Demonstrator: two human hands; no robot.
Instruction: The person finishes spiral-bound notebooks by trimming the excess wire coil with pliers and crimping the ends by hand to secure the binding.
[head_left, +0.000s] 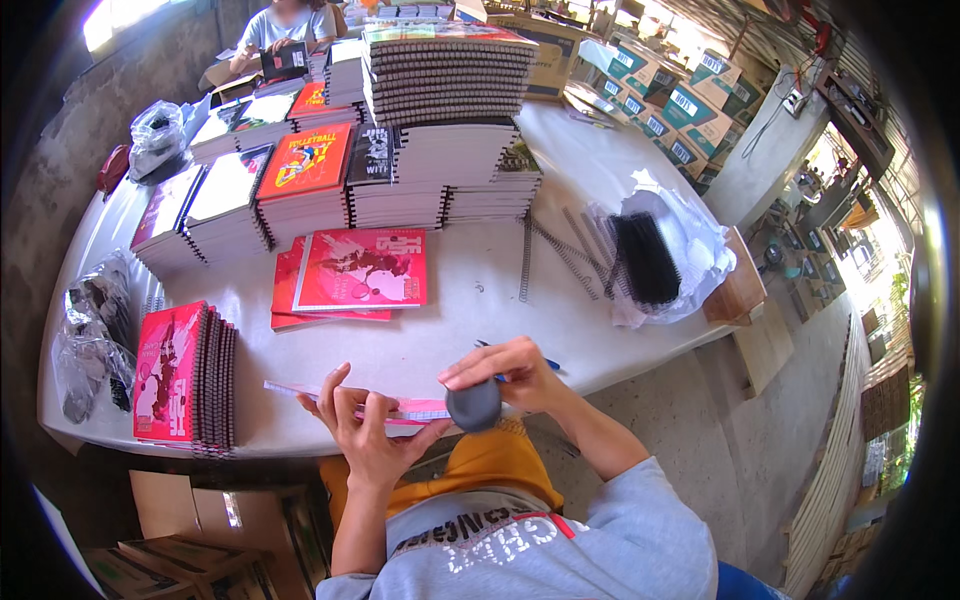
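Observation:
Near the table's front edge my left hand (365,425) grips an edge-on notebook (415,411) with a pink cover, its fingers wrapped over the long side. My right hand (515,375) is closed around a dark grey rounded object (473,406), whose kind I cannot make out. That object touches the notebook's right end, close to my left thumb. Beside my right hand, blue bits of something slim (552,365) show, mostly hidden. Past my hands lie a few pink-covered notebooks (362,268). To the left stands a stack of spiral-bound pink notebooks (172,375).
Tall stacks of notebooks (450,75) fill the back of the table (500,325). At the right, black binding coils (645,258) lie on crumpled plastic, with loose coils (565,255) beside them. Plastic bags (97,330) lie at the left. Another person (288,28) sits across.

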